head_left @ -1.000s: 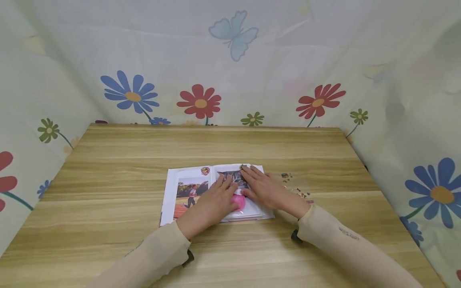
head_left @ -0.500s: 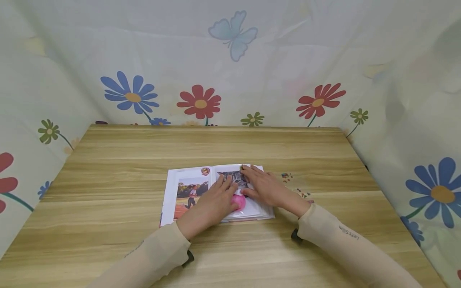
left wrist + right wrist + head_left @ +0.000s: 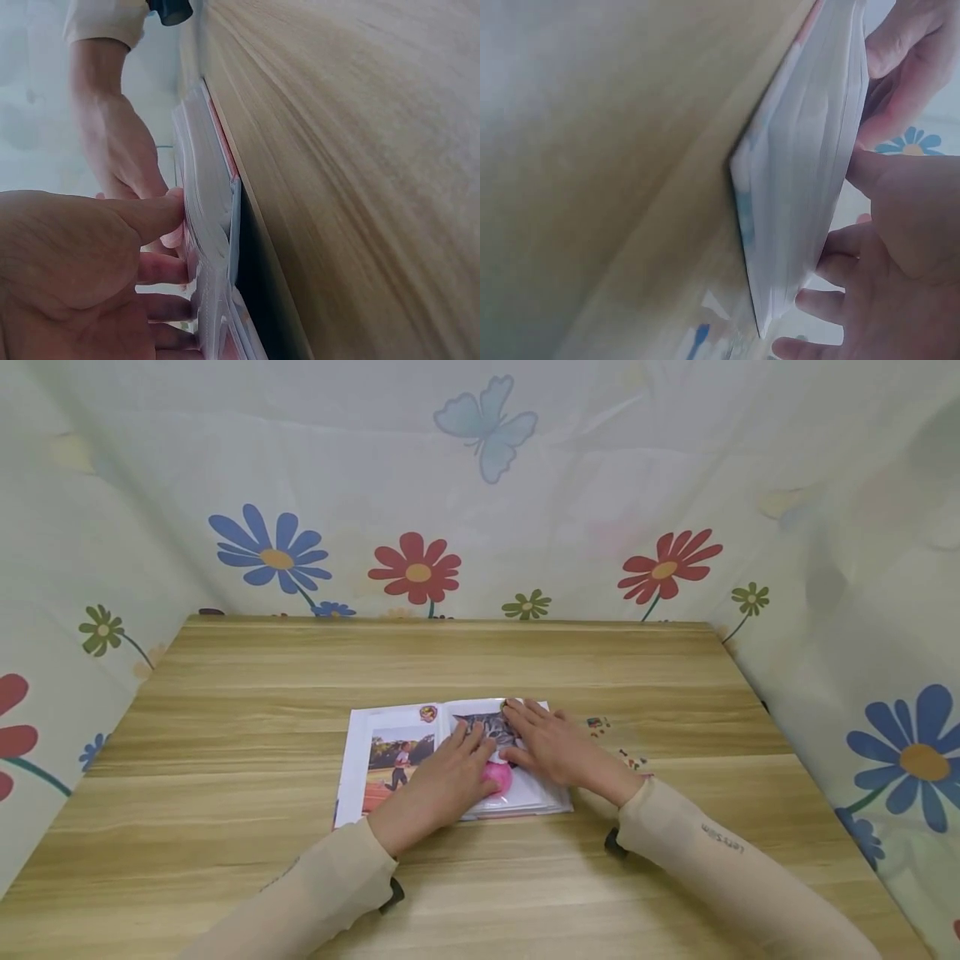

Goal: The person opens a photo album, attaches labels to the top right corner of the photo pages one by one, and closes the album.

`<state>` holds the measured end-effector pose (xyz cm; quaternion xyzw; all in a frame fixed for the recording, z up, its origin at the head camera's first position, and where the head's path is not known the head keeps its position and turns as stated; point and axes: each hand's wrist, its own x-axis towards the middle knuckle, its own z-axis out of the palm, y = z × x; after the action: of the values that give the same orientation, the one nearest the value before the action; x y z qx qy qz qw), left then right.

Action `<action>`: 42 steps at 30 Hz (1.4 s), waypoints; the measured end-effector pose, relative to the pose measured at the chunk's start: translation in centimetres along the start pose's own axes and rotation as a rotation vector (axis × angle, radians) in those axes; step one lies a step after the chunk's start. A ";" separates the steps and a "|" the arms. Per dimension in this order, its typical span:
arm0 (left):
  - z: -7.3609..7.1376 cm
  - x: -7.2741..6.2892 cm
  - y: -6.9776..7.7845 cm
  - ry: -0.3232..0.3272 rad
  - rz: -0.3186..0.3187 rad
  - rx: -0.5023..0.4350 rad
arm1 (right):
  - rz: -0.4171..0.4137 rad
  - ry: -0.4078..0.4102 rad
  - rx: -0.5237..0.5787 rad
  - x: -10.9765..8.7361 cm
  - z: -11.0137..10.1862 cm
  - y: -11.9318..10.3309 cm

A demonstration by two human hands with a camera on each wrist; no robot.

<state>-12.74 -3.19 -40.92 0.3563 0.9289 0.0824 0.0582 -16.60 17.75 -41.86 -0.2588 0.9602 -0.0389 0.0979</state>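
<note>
An open photo album lies on the table in the head view. Its left page carries a photo of a runner and a small round sticker. On the right page a photo of a striped cat shows between my hands, with a round pink patch below it. My left hand rests on this page, fingers spread. Fairly straight, the fingers of my right hand press near the page's upper right. From the side, the left wrist view shows the stacked album pages under my fingertips.
Right of the album, a clear sheet with small colourful stickers lies on the wooden table. A flower-printed cloth hangs behind the table and at both sides.
</note>
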 end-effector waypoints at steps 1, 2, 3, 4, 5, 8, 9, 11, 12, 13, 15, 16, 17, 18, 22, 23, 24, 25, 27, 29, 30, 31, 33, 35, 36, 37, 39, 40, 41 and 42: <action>0.0 0.0 0.0 -0.001 -0.002 -0.003 | -0.001 0.001 -0.006 0.1 -0.1 0.0; 0.0 0.0 0.0 -0.003 -0.002 -0.004 | 0.002 -0.003 -0.005 0.1 -0.2 0.1; 0.0 0.0 0.0 -0.006 -0.006 -0.009 | 0.005 -0.007 -0.006 0.2 -0.2 0.1; 0.0 0.0 0.0 -0.008 -0.011 -0.014 | 0.009 -0.011 -0.006 0.3 -0.3 0.1; 0.0 0.0 0.0 -0.012 -0.015 -0.016 | 0.012 -0.014 -0.005 0.3 -0.3 0.1; 0.0 0.0 -0.1 -0.007 -0.018 -0.016 | 0.020 -0.025 -0.002 0.6 -0.3 0.2; 0.0 0.0 -0.1 -0.005 -0.019 -0.016 | 0.021 -0.025 -0.001 0.6 -0.3 0.2; -0.1 0.0 -0.1 -0.004 -0.019 -0.013 | 0.025 -0.026 -0.001 0.8 -0.3 0.4; -0.1 0.0 -0.1 -0.004 -0.018 -0.013 | 0.028 -0.027 0.000 0.9 -0.3 0.4; -0.1 0.0 -0.1 -0.008 -0.018 -0.009 | 0.033 -0.031 0.005 1.0 -0.3 0.5; -0.1 0.0 -0.1 -0.014 -0.020 -0.007 | 0.043 -0.033 0.017 1.2 -0.2 0.8; -0.1 0.1 0.0 -0.014 -0.020 -0.007 | 0.050 -0.036 0.024 1.3 -0.2 0.9; -0.1 0.0 0.0 -0.015 -0.020 -0.006 | 0.057 -0.038 0.031 1.4 -0.2 1.0; -0.1 0.0 0.0 -0.013 -0.019 -0.005 | 0.062 -0.036 0.039 1.4 -0.1 1.0; -0.1 0.0 0.1 -0.012 -0.010 -0.010 | 0.070 -0.015 0.039 1.1 0.0 0.9; -0.1 0.0 0.1 -0.017 -0.010 -0.012 | 0.060 -0.006 0.037 0.9 0.1 0.7; 0.0 0.0 0.1 -0.017 -0.010 -0.012 | 0.045 -0.001 0.032 0.7 0.2 0.5; 0.1 0.0 0.1 -0.017 -0.011 -0.013 | 0.029 0.005 0.027 0.5 0.3 0.4; 0.2 0.1 0.1 -0.013 -0.013 -0.011 | 0.000 0.019 0.020 0.1 0.4 -0.1; 0.2 0.1 0.1 -0.015 -0.014 -0.004 | -0.019 0.035 0.014 -0.4 0.6 -0.4; 0.2 0.1 0.0 -0.014 -0.013 -0.003 | -0.020 0.042 0.006 -0.6 0.7 -0.5; 0.2 0.1 0.0 -0.015 -0.013 -0.003 | -0.016 0.049 0.002 -0.7 0.7 -0.5; 0.2 0.1 0.1 -0.020 -0.007 -0.006 | -0.009 0.056 -0.016 -1.0 0.8 -0.6; 0.2 0.1 0.0 -0.025 -0.002 -0.004 | -0.005 0.052 -0.029 -1.1 0.7 -0.5; 0.2 0.2 0.0 -0.023 -0.002 -0.002 | -0.001 0.046 -0.034 -1.2 0.6 -0.5; 0.2 0.2 0.0 -0.022 -0.002 0.002 | 0.000 0.042 -0.041 -1.2 0.5 -0.5; 0.1 0.2 0.0 -0.026 -0.007 0.002 | 0.005 0.029 -0.053 -1.1 0.3 -0.5; 0.1 0.2 0.0 -0.027 -0.011 -0.001 | 0.008 0.021 -0.058 -1.0 0.2 -0.4; 0.1 0.2 0.0 -0.029 -0.015 -0.004 | 0.012 0.012 -0.062 -0.9 0.1 -0.4; 0.0 0.2 0.0 -0.028 -0.016 -0.008 | 0.015 0.003 -0.061 -0.8 0.0 -0.3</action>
<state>-12.88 -3.09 -40.97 0.3499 0.9304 0.0805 0.0732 -15.80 17.88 -41.69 -0.2544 0.9630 -0.0093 0.0886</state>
